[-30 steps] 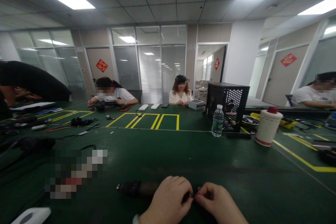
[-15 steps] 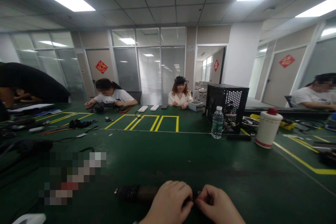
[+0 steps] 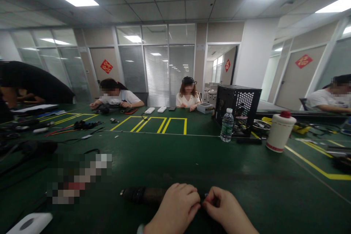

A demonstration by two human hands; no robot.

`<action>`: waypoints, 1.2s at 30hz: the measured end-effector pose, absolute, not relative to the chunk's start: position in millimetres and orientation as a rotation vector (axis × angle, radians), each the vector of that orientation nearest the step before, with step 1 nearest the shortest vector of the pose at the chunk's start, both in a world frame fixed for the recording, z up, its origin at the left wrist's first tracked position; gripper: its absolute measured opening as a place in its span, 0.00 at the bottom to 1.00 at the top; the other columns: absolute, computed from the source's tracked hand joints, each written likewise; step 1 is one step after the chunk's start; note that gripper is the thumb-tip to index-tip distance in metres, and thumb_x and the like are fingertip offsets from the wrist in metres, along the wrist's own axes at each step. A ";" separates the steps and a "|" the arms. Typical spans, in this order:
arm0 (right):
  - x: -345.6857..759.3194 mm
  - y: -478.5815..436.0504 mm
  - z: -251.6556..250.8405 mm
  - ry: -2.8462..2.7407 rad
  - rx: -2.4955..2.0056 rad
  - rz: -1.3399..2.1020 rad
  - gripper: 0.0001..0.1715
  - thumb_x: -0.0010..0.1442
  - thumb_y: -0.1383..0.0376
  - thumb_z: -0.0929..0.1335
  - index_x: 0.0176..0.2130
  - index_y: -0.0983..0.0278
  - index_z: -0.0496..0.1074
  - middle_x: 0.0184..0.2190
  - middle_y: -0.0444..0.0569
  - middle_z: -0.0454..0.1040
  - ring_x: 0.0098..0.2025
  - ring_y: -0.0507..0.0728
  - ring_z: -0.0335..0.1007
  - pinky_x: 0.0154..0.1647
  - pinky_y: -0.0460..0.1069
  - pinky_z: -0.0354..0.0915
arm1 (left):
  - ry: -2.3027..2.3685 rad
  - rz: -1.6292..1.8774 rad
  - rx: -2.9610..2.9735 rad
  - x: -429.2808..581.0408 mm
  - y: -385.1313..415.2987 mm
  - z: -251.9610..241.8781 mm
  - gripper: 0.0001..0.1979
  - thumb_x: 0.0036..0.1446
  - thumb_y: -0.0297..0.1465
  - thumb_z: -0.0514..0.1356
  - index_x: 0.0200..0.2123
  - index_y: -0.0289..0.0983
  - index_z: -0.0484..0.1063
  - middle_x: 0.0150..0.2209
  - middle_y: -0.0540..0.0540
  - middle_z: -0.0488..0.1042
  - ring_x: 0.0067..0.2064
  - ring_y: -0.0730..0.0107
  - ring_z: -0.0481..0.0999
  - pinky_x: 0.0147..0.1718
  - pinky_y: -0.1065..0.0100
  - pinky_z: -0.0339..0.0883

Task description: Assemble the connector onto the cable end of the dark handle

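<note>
At the bottom middle, my left hand (image 3: pixel 177 208) wraps round the right part of a dark cylindrical tool (image 3: pixel 141 194) that lies flat on the green table (image 3: pixel 170 161). My right hand (image 3: pixel 226 214) meets it at the tool's right tip, fingers pinched on a small part I cannot make out. The tool's black left end sticks out past my left hand.
A water bottle (image 3: pixel 227 125), a black perforated case (image 3: pixel 238 109) and a white jar with a red cap (image 3: pixel 279 131) stand at right. Cables and tools (image 3: pixel 82 126) lie at left, a white device (image 3: pixel 29 223) at the bottom left corner. Three people sit across and at right.
My hands stay together on the tool with only small finger shifts. The view dipped slightly, then rose again.
</note>
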State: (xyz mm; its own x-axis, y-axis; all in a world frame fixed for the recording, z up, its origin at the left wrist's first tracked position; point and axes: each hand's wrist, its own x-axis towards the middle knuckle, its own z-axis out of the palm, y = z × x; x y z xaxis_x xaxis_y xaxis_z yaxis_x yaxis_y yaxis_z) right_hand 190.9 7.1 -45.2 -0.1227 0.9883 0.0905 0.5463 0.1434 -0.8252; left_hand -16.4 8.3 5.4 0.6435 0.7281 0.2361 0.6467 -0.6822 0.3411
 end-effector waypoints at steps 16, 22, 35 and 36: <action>191.6 4.2 -37.9 -1.812 -1.454 0.810 0.05 0.55 0.71 0.68 0.27 0.64 0.71 0.26 0.43 0.76 0.30 0.54 0.72 0.28 0.43 0.60 | 1.313 0.447 2.576 -2.9 8.8 14.3 0.05 0.58 0.27 0.63 0.38 0.41 0.72 0.37 0.52 0.75 0.38 0.62 0.75 0.38 0.63 0.64; 191.6 4.1 -40.6 -1.816 -1.409 0.805 0.05 0.54 0.72 0.68 0.28 0.64 0.70 0.26 0.42 0.75 0.29 0.54 0.71 0.29 0.43 0.61 | 1.302 0.570 2.547 -5.0 2.6 9.8 0.06 0.58 0.25 0.62 0.37 0.42 0.71 0.39 0.52 0.75 0.41 0.62 0.74 0.42 0.61 0.64; 193.8 6.7 -45.9 -1.838 -1.410 0.831 0.04 0.54 0.72 0.67 0.29 0.65 0.72 0.25 0.42 0.73 0.28 0.53 0.68 0.27 0.42 0.59 | 1.151 0.661 2.566 -8.9 9.8 -10.5 0.08 0.58 0.23 0.60 0.39 0.42 0.71 0.44 0.53 0.76 0.47 0.62 0.73 0.50 0.59 0.61; 193.9 6.7 -46.8 -1.841 -1.404 0.831 0.04 0.55 0.72 0.67 0.30 0.64 0.72 0.25 0.42 0.73 0.28 0.53 0.68 0.27 0.42 0.59 | 1.168 0.656 2.558 -9.2 9.7 -8.9 0.08 0.58 0.23 0.60 0.39 0.42 0.71 0.43 0.53 0.76 0.46 0.62 0.73 0.49 0.60 0.62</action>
State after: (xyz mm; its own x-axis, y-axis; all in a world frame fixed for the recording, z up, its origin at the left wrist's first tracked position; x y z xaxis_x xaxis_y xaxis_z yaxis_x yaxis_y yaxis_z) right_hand 193.9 6.7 -46.8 -0.1977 0.9717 0.1290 0.5459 0.2184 -0.8089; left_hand -9.2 9.7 -8.9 0.5764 0.7625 0.2940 0.6482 -0.6457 0.4037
